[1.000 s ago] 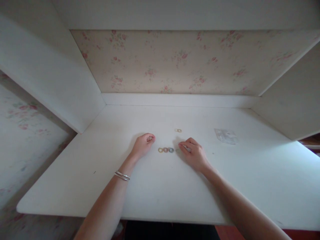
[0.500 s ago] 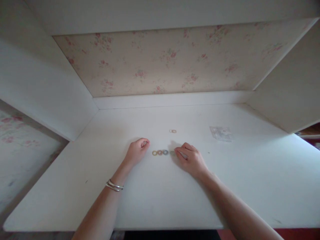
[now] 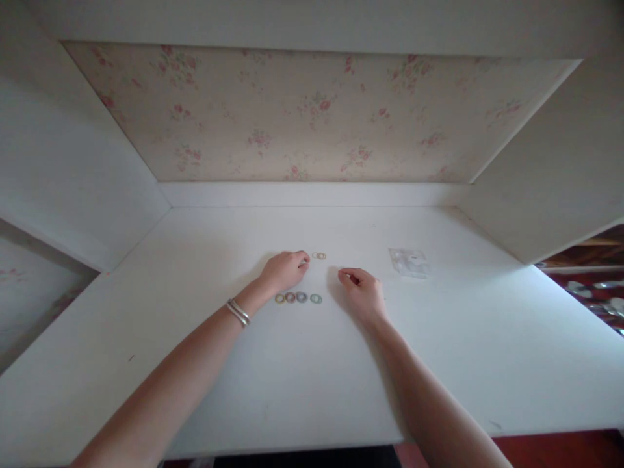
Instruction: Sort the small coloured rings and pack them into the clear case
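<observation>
Rings (image 3: 298,298): 4 small ones in a row on the white tabletop (image 3: 292,377), touching or nearly touching each other, between your two hands, nearer your L hand. L to R the colours look yellowish, pinkish, blue-grey, pale green; too small to be sure.

Gold rings (image 3: 318,256): a separate pair, further back on the tabletop, lying side by side, just beside your L fingertips.

Your L hand (image 3: 285,269) lies palm down on the tabletop, above the row, fingers curled w/ tips pointing at the gold pair. Grip looks loosely clenched; can't tell if anything is pinched in it. Tips near the gold pair, contact not clear. Silver bangles (image 3: 238,312) on that wrist, 2 thin bands.

Your R hand (image 3: 361,292) rests on the tabletop just R of the row, apart from the green ring. Fingers curled in, thumb against index, grip clenched; can't tell if it holds something, nothing shows between the fingers.

Clear plastic baggie (image 3: 409,262) lies flat on the tabletop, well to the R of your R hand, contents too blurry.

Floral wallpaper (image 3: 312,110) behind, white side panels L and R of the tabletop.
</observation>
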`<state>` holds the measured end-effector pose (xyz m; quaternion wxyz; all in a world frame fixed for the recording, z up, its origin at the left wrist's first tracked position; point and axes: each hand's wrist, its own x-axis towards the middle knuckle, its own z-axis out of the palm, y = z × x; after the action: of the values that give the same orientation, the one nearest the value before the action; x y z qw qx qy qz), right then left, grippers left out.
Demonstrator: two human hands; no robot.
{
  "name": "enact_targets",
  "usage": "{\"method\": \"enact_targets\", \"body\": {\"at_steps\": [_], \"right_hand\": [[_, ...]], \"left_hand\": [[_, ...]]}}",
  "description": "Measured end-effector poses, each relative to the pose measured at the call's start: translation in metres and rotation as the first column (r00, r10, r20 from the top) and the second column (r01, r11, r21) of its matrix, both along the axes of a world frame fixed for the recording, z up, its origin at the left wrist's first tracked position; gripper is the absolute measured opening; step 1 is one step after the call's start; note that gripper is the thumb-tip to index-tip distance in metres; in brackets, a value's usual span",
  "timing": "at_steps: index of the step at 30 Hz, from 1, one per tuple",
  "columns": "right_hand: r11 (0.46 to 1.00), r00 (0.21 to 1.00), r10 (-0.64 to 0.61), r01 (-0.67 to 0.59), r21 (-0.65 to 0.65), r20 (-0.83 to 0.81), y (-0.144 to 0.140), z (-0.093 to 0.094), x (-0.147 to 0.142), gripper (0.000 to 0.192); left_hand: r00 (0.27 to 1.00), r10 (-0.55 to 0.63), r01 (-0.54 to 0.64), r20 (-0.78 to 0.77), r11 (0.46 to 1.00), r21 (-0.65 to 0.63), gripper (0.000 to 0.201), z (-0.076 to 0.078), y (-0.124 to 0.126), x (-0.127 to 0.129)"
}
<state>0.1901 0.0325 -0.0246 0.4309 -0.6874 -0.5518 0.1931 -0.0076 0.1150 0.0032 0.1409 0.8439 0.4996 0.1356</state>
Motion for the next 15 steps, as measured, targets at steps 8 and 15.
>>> {"method": "enact_targets", "body": {"at_steps": [8,15], "right_hand": [[1.0,1.0,0.022,-0.022,0.014,0.0,0.001,0.001,0.003,0.03],[0.999,0.999,0.038,-0.038,0.022,-0.014,0.0,0.001,0.003,0.028]], "left_hand": [[0.993,-0.027,0.027,-0.112,1.0,0.001,0.029,-0.001,0.023,0.023],[0.989,-0.048,0.045,-0.14,0.999,-0.026,0.024,0.001,0.023,0.002]]}}
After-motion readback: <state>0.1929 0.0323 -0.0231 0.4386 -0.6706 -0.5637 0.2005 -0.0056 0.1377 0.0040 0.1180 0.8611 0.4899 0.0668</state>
